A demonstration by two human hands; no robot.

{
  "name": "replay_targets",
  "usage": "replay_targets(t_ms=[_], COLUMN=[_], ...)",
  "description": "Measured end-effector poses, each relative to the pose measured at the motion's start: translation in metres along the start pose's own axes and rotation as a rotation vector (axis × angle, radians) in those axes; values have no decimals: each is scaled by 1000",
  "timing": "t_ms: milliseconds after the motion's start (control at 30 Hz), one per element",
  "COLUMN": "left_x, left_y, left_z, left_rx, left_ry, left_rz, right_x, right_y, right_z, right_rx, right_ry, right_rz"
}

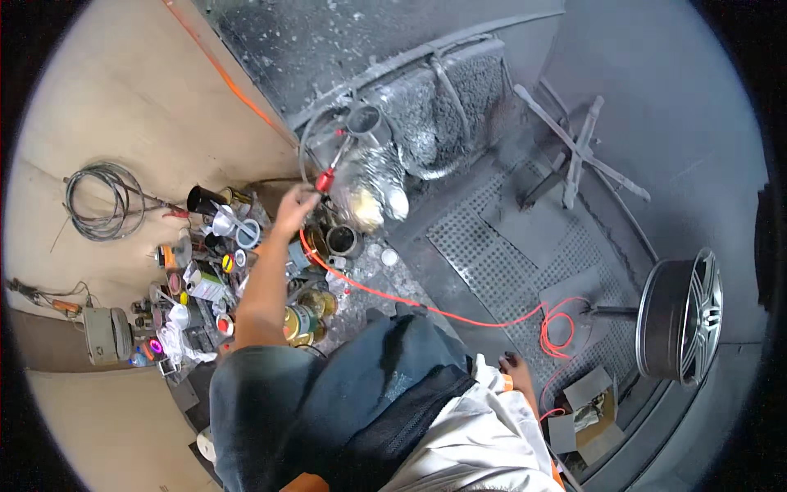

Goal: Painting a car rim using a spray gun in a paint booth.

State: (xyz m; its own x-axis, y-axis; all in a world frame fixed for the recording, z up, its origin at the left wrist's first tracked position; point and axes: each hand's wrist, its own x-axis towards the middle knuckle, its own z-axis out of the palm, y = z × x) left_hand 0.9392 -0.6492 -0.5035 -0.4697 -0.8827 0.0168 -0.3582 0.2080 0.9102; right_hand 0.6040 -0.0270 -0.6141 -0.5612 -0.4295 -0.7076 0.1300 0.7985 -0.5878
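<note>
The left hand is closed on a slender metal tool with a red handle, located beyond the crowded cans, near an open grey cylindrical cup. The right hand is well apart, beside the body; its grip cannot be determined.

The paint-speckled grey surface carries cans, bottles and a round white lid. An orange-red flexible hose crosses toward the right and lies looped over a grey perforated floor mat.

A coiled dark cable is against the beige wall. A grey crossed-bar stand, a silver multi-spoke wheel and an open cardboard box occupy the right side.
</note>
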Motion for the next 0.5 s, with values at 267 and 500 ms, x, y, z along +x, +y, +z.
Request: replay_targets(t_ms=[267, 500], left_x=[-11, -40], left_y=[24, 93], left_z=[26, 89], left_rx=[37, 124], left_ry=[84, -34], left_rz=[-179, 15], right_x=[-11, -20], right_y=[-206, -365], right_z=[59, 86], right_rx=[-275, -210], right_ry=[-87, -18], right_rz=[-447, -776])
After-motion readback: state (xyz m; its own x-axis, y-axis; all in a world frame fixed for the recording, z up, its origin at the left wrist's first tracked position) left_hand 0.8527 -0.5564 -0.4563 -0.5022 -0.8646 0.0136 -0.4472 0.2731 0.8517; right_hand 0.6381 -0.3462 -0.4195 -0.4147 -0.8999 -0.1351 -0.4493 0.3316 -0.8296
